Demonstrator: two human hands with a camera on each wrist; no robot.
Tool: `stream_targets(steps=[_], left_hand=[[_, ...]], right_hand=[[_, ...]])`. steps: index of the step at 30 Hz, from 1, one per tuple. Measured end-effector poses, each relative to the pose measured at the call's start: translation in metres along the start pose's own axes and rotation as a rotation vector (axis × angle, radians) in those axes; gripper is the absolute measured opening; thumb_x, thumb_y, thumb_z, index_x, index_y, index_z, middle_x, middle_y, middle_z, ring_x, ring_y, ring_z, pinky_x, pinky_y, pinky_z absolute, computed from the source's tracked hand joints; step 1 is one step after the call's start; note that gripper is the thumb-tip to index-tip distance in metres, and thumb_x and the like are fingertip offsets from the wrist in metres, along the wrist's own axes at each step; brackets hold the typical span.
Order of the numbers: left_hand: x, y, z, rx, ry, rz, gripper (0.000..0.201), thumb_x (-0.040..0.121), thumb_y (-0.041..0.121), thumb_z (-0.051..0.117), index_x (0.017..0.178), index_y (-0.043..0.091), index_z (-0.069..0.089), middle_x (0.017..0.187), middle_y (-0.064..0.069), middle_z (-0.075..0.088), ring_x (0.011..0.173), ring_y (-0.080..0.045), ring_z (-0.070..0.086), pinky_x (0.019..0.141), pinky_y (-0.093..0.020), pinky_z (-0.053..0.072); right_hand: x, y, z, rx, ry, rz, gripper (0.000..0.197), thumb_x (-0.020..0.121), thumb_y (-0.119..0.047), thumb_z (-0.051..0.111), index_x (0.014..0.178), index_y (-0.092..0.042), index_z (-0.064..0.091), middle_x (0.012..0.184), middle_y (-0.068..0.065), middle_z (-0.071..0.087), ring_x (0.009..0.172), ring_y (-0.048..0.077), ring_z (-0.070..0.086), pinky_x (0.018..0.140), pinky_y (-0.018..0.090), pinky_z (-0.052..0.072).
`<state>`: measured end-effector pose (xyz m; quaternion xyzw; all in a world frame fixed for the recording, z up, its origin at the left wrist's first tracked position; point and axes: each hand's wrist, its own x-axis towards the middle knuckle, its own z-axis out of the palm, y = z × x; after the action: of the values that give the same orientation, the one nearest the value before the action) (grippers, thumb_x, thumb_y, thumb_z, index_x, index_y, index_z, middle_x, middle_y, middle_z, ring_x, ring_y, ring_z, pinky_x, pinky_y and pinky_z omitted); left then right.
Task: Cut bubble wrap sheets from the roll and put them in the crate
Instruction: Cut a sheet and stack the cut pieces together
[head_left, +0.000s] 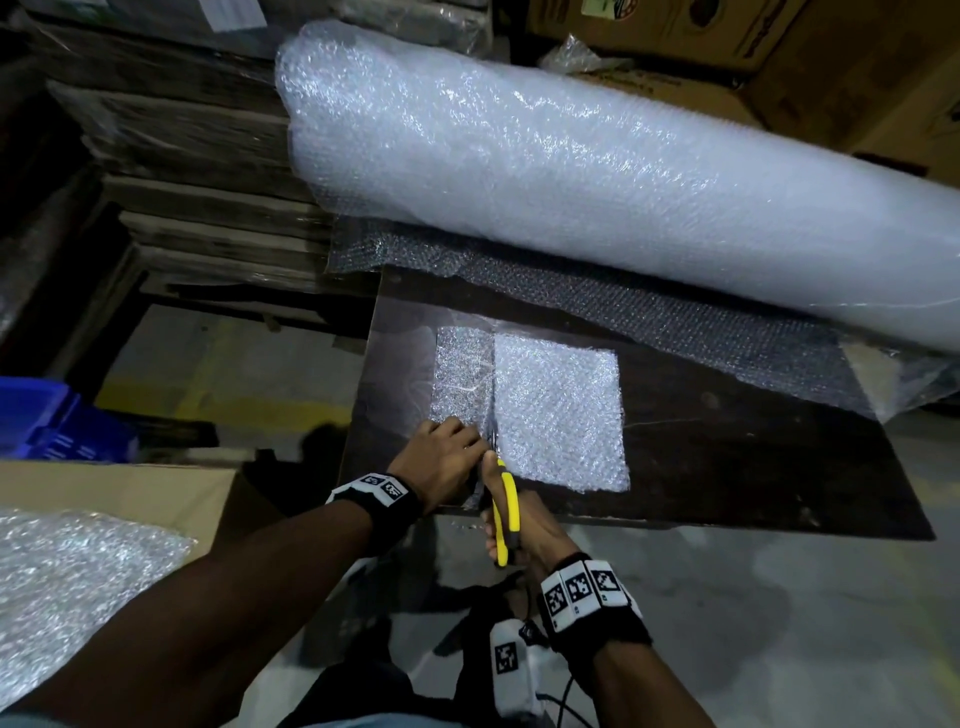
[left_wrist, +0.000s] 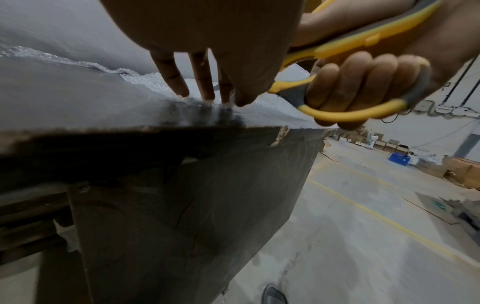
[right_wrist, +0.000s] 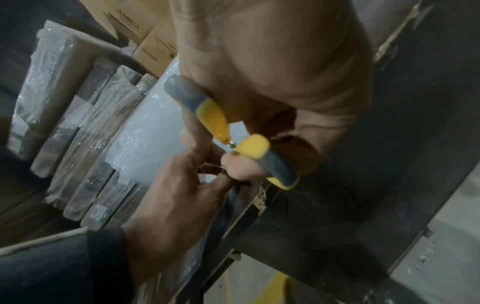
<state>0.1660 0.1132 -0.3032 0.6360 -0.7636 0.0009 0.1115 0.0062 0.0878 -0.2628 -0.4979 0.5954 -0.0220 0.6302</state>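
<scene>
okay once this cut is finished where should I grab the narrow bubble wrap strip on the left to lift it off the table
Pinch the narrow strip at its near end, by the table edge, coming from the front. It lies flat, so no long side offers a lip, but the near end is probably easiest to get under. The left hand already presses there while the right hand works the scissors.

Yellow-and-grey scissors, dark brown table, blue crate — checkered black-white wristbands
</scene>
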Motion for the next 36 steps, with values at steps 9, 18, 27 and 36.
stream_targets(steps=[9,18,27,36], left_hand=[[-0.001,-0.001,-0.004,0.002,0.047,0.020,0.025,0.081,0.037,0.049,0.091,0.019,0.062,0.087,0.000,0.063,0.079,-0.026,0.060,0.063,-0.036,0.045],[0.018,-0.023,-0.008,0.051,-0.052,-0.073,0.046,0.083,0.056,0.053,0.111,0.021,0.061,0.118,-0.005,0.059,0.107,-0.027,0.056,0.076,-0.039,0.048],[0.020,-0.021,-0.008,0.040,-0.051,-0.113,0.050,0.078,0.055,0.068,0.114,0.020,0.061,0.125,-0.006,0.057,0.111,-0.029,0.054,0.080,-0.042,0.049],[0.018,-0.021,0.000,0.036,-0.067,-0.161,0.047,0.081,0.054,0.067,0.116,0.024,0.057,0.130,-0.003,0.052,0.116,-0.026,0.048,0.085,-0.041,0.045]], right_hand=[[0.000,-0.005,-0.005,0.013,-0.020,0.039,0.074,0.075,-0.082,0.052,0.068,-0.009,0.059,0.048,0.001,0.054,0.041,0.016,0.052,0.046,0.023,0.046],[0.000,-0.003,-0.012,0.006,-0.022,0.065,0.079,0.072,-0.087,0.047,0.070,-0.010,0.057,0.049,0.002,0.053,0.040,0.017,0.052,0.043,0.020,0.044],[0.009,0.001,-0.015,-0.012,-0.016,0.023,0.086,0.056,-0.093,0.054,0.068,-0.008,0.061,0.051,0.005,0.056,0.044,0.021,0.054,0.048,0.027,0.046],[0.011,-0.012,-0.012,0.029,-0.029,0.005,0.088,0.050,-0.093,0.057,0.081,-0.010,0.061,0.047,0.001,0.050,0.038,0.018,0.048,0.043,0.024,0.041]])
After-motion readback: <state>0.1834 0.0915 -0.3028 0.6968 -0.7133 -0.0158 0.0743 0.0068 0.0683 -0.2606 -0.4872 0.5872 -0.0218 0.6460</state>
